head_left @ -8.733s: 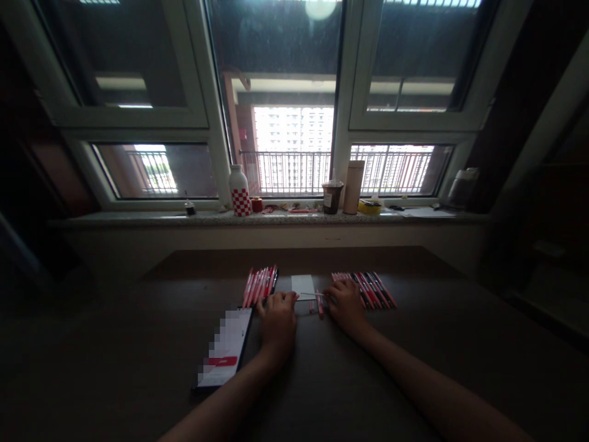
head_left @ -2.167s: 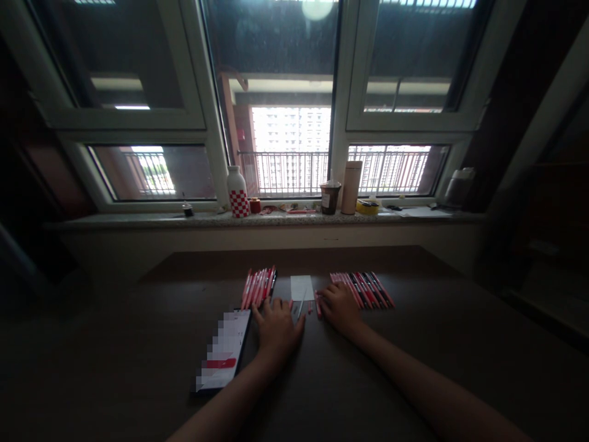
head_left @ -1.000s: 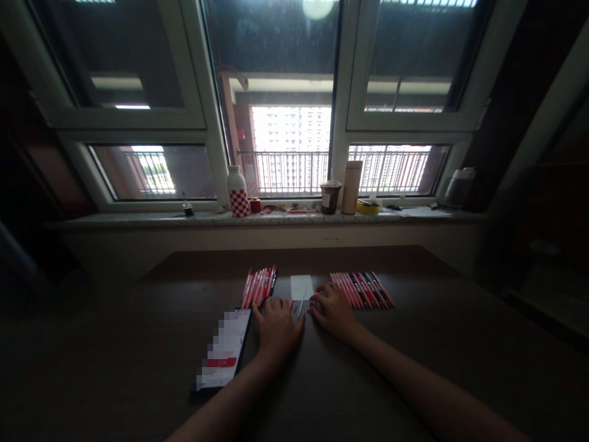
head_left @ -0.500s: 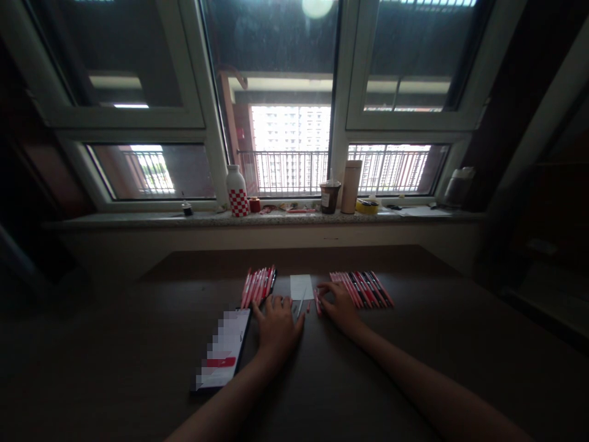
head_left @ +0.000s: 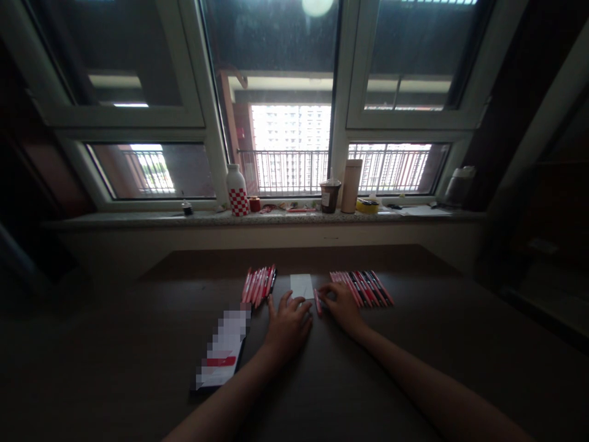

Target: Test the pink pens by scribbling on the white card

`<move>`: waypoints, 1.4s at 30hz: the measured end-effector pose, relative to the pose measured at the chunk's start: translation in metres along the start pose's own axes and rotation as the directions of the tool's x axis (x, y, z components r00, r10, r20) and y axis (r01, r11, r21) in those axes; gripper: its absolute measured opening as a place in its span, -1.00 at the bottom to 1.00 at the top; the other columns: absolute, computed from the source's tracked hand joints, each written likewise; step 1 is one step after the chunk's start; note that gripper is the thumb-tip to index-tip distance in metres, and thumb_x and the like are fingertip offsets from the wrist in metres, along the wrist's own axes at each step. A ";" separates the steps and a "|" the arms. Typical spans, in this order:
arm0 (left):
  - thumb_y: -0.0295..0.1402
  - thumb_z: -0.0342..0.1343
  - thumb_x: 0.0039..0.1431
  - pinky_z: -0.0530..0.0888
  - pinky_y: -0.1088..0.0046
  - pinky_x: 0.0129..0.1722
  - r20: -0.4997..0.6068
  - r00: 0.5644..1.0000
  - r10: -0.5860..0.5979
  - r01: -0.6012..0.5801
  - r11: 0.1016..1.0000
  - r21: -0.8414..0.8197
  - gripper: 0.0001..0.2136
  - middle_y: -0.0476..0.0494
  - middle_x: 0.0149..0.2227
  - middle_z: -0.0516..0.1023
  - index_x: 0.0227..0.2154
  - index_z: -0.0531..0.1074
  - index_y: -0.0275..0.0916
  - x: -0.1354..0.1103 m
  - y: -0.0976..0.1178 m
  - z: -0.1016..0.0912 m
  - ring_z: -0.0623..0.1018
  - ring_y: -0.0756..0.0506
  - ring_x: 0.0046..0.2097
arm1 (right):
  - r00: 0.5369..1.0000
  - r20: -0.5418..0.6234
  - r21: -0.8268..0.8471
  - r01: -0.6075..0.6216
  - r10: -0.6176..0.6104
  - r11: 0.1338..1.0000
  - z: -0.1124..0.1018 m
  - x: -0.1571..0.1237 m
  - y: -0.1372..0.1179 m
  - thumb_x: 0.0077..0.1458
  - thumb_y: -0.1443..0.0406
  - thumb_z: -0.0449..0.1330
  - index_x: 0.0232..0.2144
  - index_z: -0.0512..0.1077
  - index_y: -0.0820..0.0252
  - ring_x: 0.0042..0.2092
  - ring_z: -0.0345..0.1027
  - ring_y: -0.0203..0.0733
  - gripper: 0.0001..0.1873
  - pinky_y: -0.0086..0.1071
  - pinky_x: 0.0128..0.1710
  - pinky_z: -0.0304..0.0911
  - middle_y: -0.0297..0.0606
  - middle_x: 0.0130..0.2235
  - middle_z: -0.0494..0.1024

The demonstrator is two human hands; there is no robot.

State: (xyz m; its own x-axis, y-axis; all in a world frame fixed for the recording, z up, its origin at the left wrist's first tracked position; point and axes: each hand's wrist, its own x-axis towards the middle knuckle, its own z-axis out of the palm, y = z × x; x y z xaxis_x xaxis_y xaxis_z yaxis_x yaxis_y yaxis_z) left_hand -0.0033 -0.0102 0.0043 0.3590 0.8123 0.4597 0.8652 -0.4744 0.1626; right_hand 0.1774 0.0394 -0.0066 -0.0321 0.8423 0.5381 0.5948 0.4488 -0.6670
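Note:
My left hand (head_left: 289, 323) lies low over the table with its fingers spread, just in front of a small white paper (head_left: 301, 286). Its fingertips reach the near edge of that paper, and whatever is under them is hidden. A pink pen (head_left: 318, 302) stands out at the fingertips of my right hand (head_left: 341, 306), whose thumb and fingers are curled together on it. Left of my hands is a row of pink, red and black pens (head_left: 258, 285). Another such row of pens (head_left: 368, 288) lies right beside my right hand.
A phone (head_left: 223, 350) with a lit, partly blurred screen lies on the dark table (head_left: 414, 368) by my left forearm. Along the windowsill (head_left: 285, 220) stand a checkered bottle (head_left: 237, 191), a drink cup (head_left: 330, 196), a tan tumbler (head_left: 351, 187) and a yellow tape roll (head_left: 367, 205).
My left hand has shifted right and now covers the thin pen parts that lay in front of the paper. My right hand and the pink pen have hardly moved.

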 end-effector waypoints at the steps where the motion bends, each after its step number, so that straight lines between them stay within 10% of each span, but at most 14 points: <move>1: -0.24 -0.01 0.16 -0.10 -0.30 0.17 0.008 1.000 0.004 -0.004 1.000 -0.004 -0.71 0.00 0.02 0.45 -0.03 0.35 0.09 0.000 0.000 0.000 0.23 -0.25 0.20 | 1.000 -0.004 0.000 -0.001 0.001 1.000 0.000 0.000 0.000 0.00 0.36 0.20 -0.42 0.49 0.16 -0.17 0.32 -0.11 -0.94 -0.29 -0.14 0.17 -0.25 -0.33 0.53; 42: -0.28 -0.11 0.24 -0.08 -0.04 0.21 -0.079 0.980 -0.184 0.162 0.959 -0.231 -0.75 -0.03 -0.18 0.58 -0.23 0.49 -0.04 0.007 -0.002 -0.005 0.45 -0.11 -0.01 | 0.997 0.039 -0.005 0.073 -0.073 0.997 -0.002 -0.002 -0.004 0.02 0.39 0.22 -0.35 0.56 0.10 -0.15 0.24 -0.06 -0.85 -0.22 -0.11 0.15 -0.23 -0.32 0.53</move>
State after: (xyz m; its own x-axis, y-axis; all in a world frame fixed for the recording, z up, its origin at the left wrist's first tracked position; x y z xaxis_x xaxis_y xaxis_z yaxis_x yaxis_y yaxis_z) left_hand -0.0045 -0.0050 0.0111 0.1645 0.8562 0.4897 0.8072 -0.4022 0.4320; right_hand 0.1768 0.0354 -0.0035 -0.1069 0.8184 0.5646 0.5951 0.5076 -0.6231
